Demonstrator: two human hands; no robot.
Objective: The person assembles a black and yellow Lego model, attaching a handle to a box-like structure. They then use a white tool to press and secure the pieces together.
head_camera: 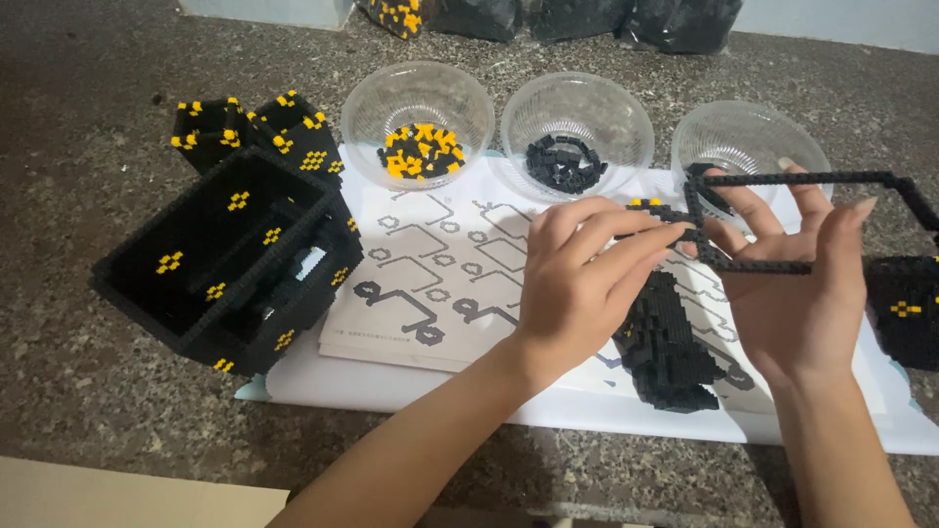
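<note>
My right hand (797, 284) holds up a thin black rectangular frame of small bricks (802, 179), fingers through and around its left part. My left hand (577, 284) pinches the frame's left corner, where a short strip of black bricks with yellow studs (650, 208) sticks out. Below my hands a black brick block (670, 352) lies on the printed instruction sheet (430, 284).
A large open black box with yellow marks (230, 259) stands at left, smaller black pieces (259, 132) behind it. Three clear bowls sit at the back: yellow-black bricks (421, 152), black bricks (565, 161), and one nearly bare (748, 142). Another black block (905, 308) is at right.
</note>
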